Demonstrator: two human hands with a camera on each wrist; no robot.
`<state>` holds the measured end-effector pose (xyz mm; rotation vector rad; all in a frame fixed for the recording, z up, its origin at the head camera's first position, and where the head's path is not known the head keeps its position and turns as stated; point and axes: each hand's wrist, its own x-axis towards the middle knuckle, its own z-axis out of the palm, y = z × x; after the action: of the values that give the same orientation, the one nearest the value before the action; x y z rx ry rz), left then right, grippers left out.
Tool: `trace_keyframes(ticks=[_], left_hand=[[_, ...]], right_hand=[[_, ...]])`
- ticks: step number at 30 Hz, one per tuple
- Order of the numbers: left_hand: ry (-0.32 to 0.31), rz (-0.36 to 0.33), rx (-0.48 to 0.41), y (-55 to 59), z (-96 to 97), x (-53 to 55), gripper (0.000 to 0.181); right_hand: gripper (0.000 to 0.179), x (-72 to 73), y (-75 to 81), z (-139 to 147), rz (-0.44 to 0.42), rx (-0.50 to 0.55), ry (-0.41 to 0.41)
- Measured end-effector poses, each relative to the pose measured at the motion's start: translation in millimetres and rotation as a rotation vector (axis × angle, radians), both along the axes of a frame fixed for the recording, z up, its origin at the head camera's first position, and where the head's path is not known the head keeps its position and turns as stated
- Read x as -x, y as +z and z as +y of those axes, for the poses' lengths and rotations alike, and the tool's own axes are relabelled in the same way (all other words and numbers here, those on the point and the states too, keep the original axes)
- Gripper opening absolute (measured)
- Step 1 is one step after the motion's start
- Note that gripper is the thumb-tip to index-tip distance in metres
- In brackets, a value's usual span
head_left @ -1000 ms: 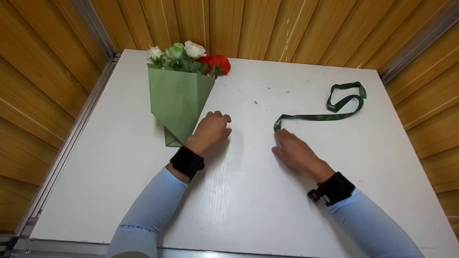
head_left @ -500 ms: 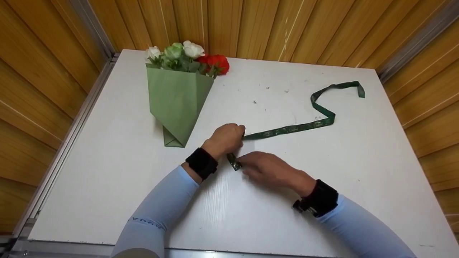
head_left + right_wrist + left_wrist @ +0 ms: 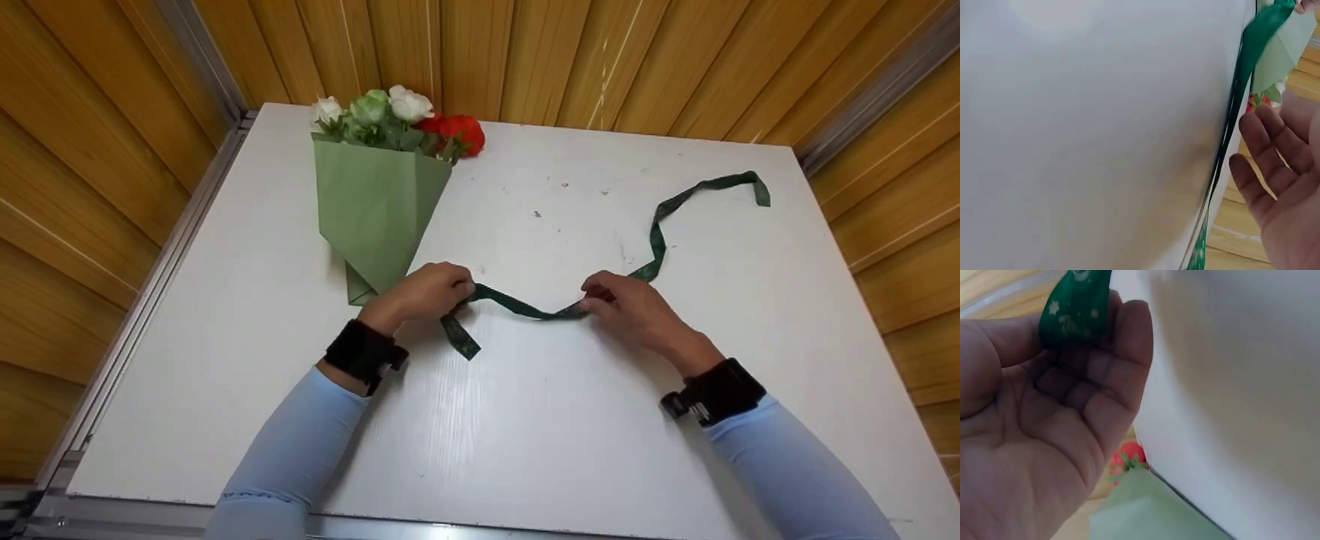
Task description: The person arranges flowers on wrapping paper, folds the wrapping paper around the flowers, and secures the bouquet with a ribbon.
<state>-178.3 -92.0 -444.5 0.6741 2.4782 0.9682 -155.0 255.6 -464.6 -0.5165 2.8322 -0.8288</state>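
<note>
Pale blue sleeves (image 3: pixel 274 442) enter at the bottom of the head view, cut off by its edge; small dark lettering on the left one is unreadable. Black straps (image 3: pixel 360 352) circle both wrists. The white worktop (image 3: pixel 495 435) has a faint grain and scuffs.

The hands are apart. The left hand (image 3: pixel 427 291), centre of the frame, pinches a dark green ribbon (image 3: pixel 514 303), its fingers curled and partly covering the grip. The right hand (image 3: pixel 637 315), right of centre, is loosely bent beside the ribbon, which passes behind its fingers; the right wrist view cuts that hand off at the edge. The thin cloth strip sags and twists across the middle, its free end reaching the upper right; pale stars show close up, other print is blurred.

Farther back, upper left, lies a tapering, smooth green paper wrap (image 3: pixel 371 202) hiding the stems, with white flowers (image 3: pixel 410 105), a green bloom (image 3: pixel 368 109) and red flowers (image 3: pixel 463 133). Behind stand wood-look panels (image 3: pixel 540 60).
</note>
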Motion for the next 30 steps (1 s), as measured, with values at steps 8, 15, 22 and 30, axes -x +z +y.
trace_keyframes(ticks=[8,15,22,30], left_hand=[[0.041,-0.083,-0.072,5.6,-19.4,-2.3,0.030],[0.156,-0.113,-0.036,-0.1,-35.4,3.3,0.033],[0.257,-0.177,0.105,-0.7,-59.4,1.5,0.028],[0.144,-0.256,0.153,0.7,-112.2,-10.8,0.027]], right_hand=[[0.018,-4.4,-7.3,-14.3,0.112,-0.108,0.205],[0.008,-8.5,-7.5,-21.9,0.045,-0.018,0.150],[0.015,-7.5,2.3,-11.4,-0.202,0.124,0.072],[0.021,1.6,14.2,61.8,-0.376,0.066,0.029]])
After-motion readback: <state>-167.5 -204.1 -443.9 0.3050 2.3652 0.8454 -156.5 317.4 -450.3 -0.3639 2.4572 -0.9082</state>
